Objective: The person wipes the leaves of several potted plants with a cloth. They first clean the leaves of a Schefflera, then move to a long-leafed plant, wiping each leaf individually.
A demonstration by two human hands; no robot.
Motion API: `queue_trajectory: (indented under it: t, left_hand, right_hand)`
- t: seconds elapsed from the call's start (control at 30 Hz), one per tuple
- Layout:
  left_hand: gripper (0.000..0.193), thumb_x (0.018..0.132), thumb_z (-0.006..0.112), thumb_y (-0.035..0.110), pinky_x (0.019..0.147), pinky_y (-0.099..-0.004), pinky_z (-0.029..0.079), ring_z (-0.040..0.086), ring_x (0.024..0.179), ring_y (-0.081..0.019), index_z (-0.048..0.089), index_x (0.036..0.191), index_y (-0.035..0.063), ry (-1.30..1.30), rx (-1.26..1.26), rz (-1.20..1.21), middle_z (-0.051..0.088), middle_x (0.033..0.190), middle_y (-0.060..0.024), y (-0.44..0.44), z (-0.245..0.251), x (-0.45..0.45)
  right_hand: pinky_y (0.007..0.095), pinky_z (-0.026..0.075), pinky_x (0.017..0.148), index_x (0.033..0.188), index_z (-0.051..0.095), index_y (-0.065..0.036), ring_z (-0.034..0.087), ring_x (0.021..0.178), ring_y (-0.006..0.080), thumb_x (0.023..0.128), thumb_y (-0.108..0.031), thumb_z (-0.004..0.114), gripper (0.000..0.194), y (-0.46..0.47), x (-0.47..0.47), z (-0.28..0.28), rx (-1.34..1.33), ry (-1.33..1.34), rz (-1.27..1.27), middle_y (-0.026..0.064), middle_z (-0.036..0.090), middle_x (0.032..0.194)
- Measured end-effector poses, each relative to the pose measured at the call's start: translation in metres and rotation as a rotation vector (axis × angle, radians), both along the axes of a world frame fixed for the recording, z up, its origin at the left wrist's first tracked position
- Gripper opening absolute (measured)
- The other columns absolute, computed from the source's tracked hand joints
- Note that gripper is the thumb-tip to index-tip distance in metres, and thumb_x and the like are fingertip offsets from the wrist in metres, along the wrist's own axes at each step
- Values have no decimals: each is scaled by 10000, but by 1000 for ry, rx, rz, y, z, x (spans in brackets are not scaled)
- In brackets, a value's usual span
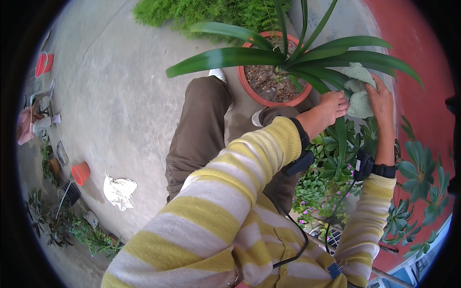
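Observation:
A large strap-leaved plant (288, 59) grows in a round terracotta-coloured pot (246, 86) filled with soil and pebbles. My right hand (382, 97) is closed on a pale green textured cloth (360, 104), which lies against a long leaf on the plant's right side. Just left of the cloth is my left hand (333, 106), its fingers bent beside the leaves. One leaf passes behind that hand and shows again below it, hanging down; whether the fingers grip it is hidden. Both wrists wear black straps with small devices and cables.
Feathery green foliage (216, 14) stands beyond the pot. Leafy plants and pink flowers (313, 194) grow below my hands, beside a red wall (425, 108). On the concrete at left are a white cloth (120, 192), a red bucket (80, 172), another red bucket (45, 64) and a seated person (30, 126).

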State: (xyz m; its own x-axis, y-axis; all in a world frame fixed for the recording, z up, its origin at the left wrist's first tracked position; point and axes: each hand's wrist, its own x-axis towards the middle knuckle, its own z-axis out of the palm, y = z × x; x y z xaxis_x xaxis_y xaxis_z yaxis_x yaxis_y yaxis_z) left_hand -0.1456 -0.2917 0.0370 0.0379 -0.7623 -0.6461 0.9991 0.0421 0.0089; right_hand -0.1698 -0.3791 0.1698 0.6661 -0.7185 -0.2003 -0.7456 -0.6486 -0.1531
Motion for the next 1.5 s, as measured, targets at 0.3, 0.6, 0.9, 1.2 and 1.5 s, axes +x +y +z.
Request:
queue_trajectory:
  t: [0.3,0.6,0.9,1.2,1.5]
  left_hand:
    - [366,884,470,243,932,-435,401,478,1095,-316,458,1121,-36,50,64,9,493,1175,-167,-12,-12,10]
    - [203,860,401,188,852,-450,428,531,918,-275,495,938,26,147,175,42,551,972,-123,-22,-30,10]
    - [81,858,425,102,612,-445,525,561,651,-232,495,827,75,-97,99,75,540,788,-58,8,-25,12]
    - [220,814,452,20,467,-287,381,359,518,-105,409,641,149,-112,156,-12,366,605,38,14,-25,7]
    - [97,837,463,42,609,-319,451,491,663,-148,477,781,120,-53,64,9,485,740,7,20,-32,5]
  right_hand:
    - [420,417,847,1165,529,-145,507,1018,336,757,-145,534,408,11,36,-44,-126,198,314,162,573,1065]
    - [426,454,804,1108,562,-128,558,956,344,746,-207,553,370,5,56,-86,-169,217,384,154,606,1028]
    - [412,427,885,1152,560,-99,535,1069,323,724,-363,543,504,-8,83,-127,87,504,109,158,564,1152]
    - [386,429,890,1181,527,-22,535,1073,328,602,-345,690,683,-40,65,-165,361,430,47,201,534,1184]
    - [356,455,819,1091,548,76,577,956,290,555,-264,726,659,-43,56,-133,542,474,20,201,587,1063]
